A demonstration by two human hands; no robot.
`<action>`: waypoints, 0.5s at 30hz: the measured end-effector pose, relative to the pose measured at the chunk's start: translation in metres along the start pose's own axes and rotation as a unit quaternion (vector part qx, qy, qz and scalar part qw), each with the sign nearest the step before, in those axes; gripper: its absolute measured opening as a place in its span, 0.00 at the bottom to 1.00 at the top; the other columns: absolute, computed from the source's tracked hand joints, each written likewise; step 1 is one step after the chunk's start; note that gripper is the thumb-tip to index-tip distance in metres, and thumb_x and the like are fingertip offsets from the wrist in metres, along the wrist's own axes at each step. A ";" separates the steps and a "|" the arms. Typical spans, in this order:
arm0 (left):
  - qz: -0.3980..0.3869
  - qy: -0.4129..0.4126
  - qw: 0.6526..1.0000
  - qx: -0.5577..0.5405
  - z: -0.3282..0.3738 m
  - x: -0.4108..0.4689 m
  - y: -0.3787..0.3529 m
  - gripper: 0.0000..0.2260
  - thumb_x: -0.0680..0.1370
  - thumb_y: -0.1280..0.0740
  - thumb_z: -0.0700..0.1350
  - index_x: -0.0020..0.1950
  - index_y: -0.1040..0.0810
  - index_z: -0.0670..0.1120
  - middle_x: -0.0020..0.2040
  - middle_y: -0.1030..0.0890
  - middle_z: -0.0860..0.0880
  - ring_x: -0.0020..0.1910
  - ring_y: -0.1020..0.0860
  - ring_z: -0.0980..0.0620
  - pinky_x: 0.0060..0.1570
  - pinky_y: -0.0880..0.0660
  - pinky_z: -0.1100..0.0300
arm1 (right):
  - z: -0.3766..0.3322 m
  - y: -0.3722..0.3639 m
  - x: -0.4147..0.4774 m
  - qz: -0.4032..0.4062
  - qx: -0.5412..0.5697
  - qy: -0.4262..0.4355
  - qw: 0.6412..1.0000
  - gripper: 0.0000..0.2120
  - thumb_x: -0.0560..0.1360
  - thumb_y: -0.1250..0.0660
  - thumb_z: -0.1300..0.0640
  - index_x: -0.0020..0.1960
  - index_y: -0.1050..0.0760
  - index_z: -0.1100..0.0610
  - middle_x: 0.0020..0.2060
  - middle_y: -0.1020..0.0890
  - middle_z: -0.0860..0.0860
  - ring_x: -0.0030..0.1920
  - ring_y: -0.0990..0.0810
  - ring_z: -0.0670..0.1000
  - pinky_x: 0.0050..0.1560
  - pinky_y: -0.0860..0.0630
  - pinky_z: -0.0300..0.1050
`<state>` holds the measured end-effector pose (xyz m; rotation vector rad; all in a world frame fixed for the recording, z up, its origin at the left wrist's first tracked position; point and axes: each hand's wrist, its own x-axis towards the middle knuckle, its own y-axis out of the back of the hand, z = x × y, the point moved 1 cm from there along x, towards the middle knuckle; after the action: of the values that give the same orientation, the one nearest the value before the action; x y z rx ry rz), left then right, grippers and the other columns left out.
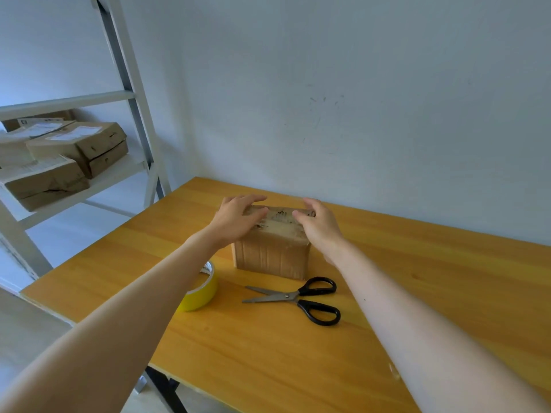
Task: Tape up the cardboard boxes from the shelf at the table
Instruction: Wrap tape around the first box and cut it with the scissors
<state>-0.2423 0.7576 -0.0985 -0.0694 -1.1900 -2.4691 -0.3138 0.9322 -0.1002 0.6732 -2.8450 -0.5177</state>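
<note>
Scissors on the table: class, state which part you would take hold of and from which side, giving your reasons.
Take the scissors by the black handle loops, coming from above on the right. They lie flat, blades slightly apart and pointing left toward the yellow tape roll, so the loops sit on the side of the right hand, away from the sharp edges.

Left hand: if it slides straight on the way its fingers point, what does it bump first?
Probably the right hand, facing the left hand over the cardboard box; depth is unclear, so it might slip past.
</note>
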 end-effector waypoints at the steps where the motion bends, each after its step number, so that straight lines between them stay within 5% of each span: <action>1: 0.002 0.011 0.999 -0.031 -0.002 0.002 -0.003 0.19 0.77 0.38 0.60 0.68 0.28 0.59 0.64 0.26 0.53 0.70 0.36 0.46 0.70 0.38 0.44 | 0.002 -0.003 0.002 -0.004 0.018 -0.011 1.000 0.21 0.81 0.37 0.53 0.73 0.33 0.54 0.72 0.31 0.51 0.71 0.32 0.53 0.71 0.34 0.50; 8: 0.026 0.052 0.995 -0.077 0.000 0.006 -0.012 0.14 0.76 0.31 0.54 0.60 0.21 0.56 0.59 0.29 0.53 0.64 0.32 0.47 0.67 0.33 0.49 | 0.015 -0.011 0.010 0.012 0.123 -0.047 0.991 0.10 0.77 0.31 0.59 0.57 0.25 0.51 0.56 0.21 0.54 0.52 0.19 0.54 0.49 0.18 0.53; 12: 0.038 0.072 0.993 -0.087 0.004 0.007 -0.012 0.10 0.74 0.28 0.50 0.55 0.19 0.52 0.56 0.28 0.51 0.63 0.31 0.46 0.65 0.32 0.47 | 0.010 -0.013 0.012 0.040 0.108 -0.063 0.991 0.12 0.76 0.31 0.65 0.56 0.24 0.52 0.55 0.22 0.55 0.47 0.21 0.51 0.35 0.23 0.42; 15: 0.045 0.077 0.992 -0.091 0.005 0.005 -0.012 0.10 0.74 0.27 0.50 0.55 0.19 0.53 0.57 0.28 0.51 0.62 0.30 0.46 0.64 0.31 0.47 | 0.004 -0.012 0.015 0.029 0.096 -0.077 0.992 0.13 0.74 0.28 0.62 0.56 0.25 0.54 0.55 0.22 0.53 0.45 0.23 0.48 0.34 0.27 0.39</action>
<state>-0.2523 0.7668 -0.1030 0.0158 -0.8782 -2.4482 -0.3232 0.9165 -0.1070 0.6019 -3.0787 -0.3022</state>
